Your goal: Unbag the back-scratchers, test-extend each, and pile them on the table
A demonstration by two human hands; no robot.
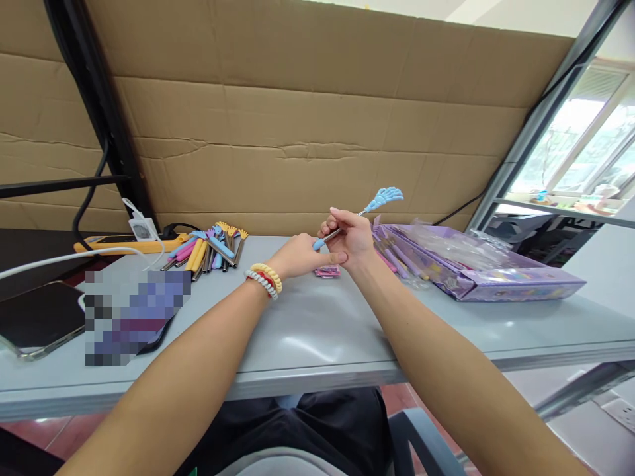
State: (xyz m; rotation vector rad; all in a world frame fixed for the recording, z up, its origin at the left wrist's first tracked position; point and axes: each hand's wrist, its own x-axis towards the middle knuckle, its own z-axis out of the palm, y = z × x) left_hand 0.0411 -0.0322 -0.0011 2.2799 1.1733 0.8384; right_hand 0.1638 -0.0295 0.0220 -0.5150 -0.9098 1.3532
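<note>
My left hand [294, 254], with twisted bands at the wrist, grips the blue handle end of a small back scratcher [385, 198]. Its metal rod slants up to the right and ends in a light-blue hand-shaped head. Around the rod curl the fingers of my right hand [356, 239], thumb held away from them. Below both hands a little pink stack [327, 272] lies on the table. To the left is a pile of back scratchers [208, 250] in blue, yellow, pink and purple, with metal rods.
On the right stands an open purple box [520, 283] with clear plastic wrapping, beside packed back scratchers [397, 258]. A black phone [40, 317], a blurred-out item [143, 317], a charger [143, 228] and a yellow power strip [106, 243] occupy the left. Cardboard [307, 119] walls the back.
</note>
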